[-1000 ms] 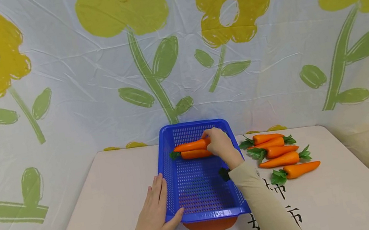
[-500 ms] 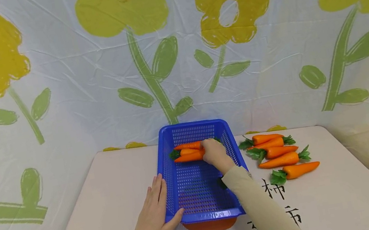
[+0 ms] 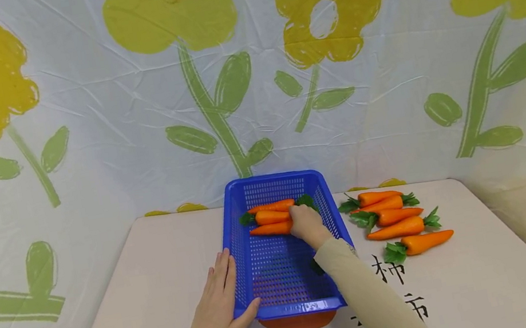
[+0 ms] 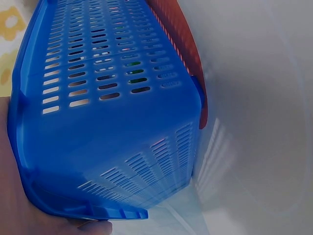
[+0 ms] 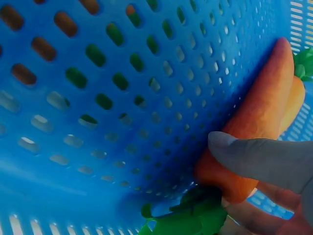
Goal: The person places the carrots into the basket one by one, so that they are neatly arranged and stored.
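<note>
Inside the blue basket (image 3: pixel 292 309), three carrots lie side by side across its far half. The right hand (image 3: pixel 308 225) reaches over the basket's right side and grips the nearest carrot (image 3: pixel 270 230) by its leafy end. In the right wrist view the thumb (image 5: pixel 259 156) lies on that carrot (image 5: pixel 259 112), whose green leaves (image 5: pixel 190 215) hang by the fingers; another carrot (image 5: pixel 293 100) shows behind it. The left hand (image 3: pixel 216 305) rests with straight fingers along the basket's left rim, and in the left wrist view it touches the rim (image 4: pixel 22 161) from outside.
Several carrots (image 3: pixel 404 227) with green leaves lie in a stack of rows on the table (image 3: pixel 129 302), right of the basket. An orange-brown round thing (image 3: pixel 299 323) shows under the basket's near edge. Black written characters mark the table, and a flowered cloth (image 3: pixel 148 166) hangs behind.
The right hand has moved slightly nearer and down within the basket, with its carrot now beside the two others. The left hand has stayed on the rim.
</note>
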Action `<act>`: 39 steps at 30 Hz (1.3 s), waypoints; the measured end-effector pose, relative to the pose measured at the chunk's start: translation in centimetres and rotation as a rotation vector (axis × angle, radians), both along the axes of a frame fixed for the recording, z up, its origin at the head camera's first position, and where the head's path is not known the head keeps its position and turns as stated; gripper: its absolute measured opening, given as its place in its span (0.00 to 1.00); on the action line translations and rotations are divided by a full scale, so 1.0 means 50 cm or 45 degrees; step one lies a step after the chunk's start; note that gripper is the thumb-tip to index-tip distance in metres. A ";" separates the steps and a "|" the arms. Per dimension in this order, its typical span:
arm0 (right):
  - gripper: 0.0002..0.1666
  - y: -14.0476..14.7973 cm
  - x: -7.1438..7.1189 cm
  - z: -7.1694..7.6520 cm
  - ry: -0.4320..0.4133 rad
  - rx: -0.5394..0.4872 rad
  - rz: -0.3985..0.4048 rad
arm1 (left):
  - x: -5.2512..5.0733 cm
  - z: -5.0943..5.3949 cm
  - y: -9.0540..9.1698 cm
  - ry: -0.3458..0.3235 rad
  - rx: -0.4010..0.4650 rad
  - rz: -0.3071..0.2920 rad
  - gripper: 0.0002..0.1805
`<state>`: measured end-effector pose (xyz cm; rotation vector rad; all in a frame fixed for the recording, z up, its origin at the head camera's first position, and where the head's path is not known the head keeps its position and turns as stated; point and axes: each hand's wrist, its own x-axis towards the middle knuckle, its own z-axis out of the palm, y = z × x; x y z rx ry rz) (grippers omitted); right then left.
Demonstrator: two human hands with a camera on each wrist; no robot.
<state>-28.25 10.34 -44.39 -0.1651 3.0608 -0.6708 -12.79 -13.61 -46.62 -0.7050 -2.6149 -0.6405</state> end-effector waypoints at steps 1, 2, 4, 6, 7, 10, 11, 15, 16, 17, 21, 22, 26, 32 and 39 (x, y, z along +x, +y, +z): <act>0.22 0.000 0.001 0.001 0.000 0.002 0.001 | 0.000 -0.001 0.000 0.004 -0.001 -0.001 0.51; 0.22 0.001 0.003 0.003 0.003 0.005 0.000 | 0.000 -0.001 0.001 0.004 0.000 -0.002 0.51; 0.20 0.001 0.003 0.005 0.027 0.034 0.005 | 0.000 -0.001 0.001 0.011 0.004 -0.004 0.50; 0.19 0.001 0.003 0.005 0.054 0.034 0.009 | 0.001 -0.001 0.001 0.015 0.004 -0.001 0.51; 0.18 0.001 0.003 0.006 0.064 0.039 0.010 | 0.001 -0.001 0.001 0.020 0.002 0.001 0.51; 0.16 0.001 -0.001 0.007 0.077 0.039 0.014 | 0.001 0.001 0.000 0.015 0.001 0.005 0.51; 0.18 0.002 -0.002 0.009 0.063 -0.005 0.018 | 0.002 0.001 0.001 0.014 -0.003 0.005 0.51; 0.15 0.010 -0.014 0.024 0.098 0.007 0.046 | 0.002 0.003 0.000 0.018 0.000 0.002 0.50; 0.16 0.011 -0.016 0.034 0.094 0.017 0.048 | 0.002 0.003 0.000 0.026 0.000 0.001 0.50; 0.18 0.011 -0.016 0.043 0.081 -0.004 0.053 | 0.002 0.003 0.001 0.038 -0.001 0.000 0.50; 0.23 0.018 -0.016 0.076 0.064 -0.043 0.064 | 0.001 0.002 -0.001 0.071 -0.008 -0.006 0.50; 0.24 0.018 -0.012 0.090 0.022 -0.066 0.047 | 0.001 0.001 -0.001 0.077 -0.010 -0.008 0.50; 0.23 0.034 0.000 0.122 0.034 -0.148 0.064 | 0.002 -0.001 -0.004 0.083 -0.030 -0.006 0.50; 0.23 0.077 0.030 0.166 0.087 -0.226 0.105 | 0.002 -0.001 -0.004 0.061 -0.043 0.003 0.50; 0.19 0.143 0.087 0.202 0.200 -0.338 0.091 | 0.000 0.000 -0.002 0.088 -0.046 0.005 0.50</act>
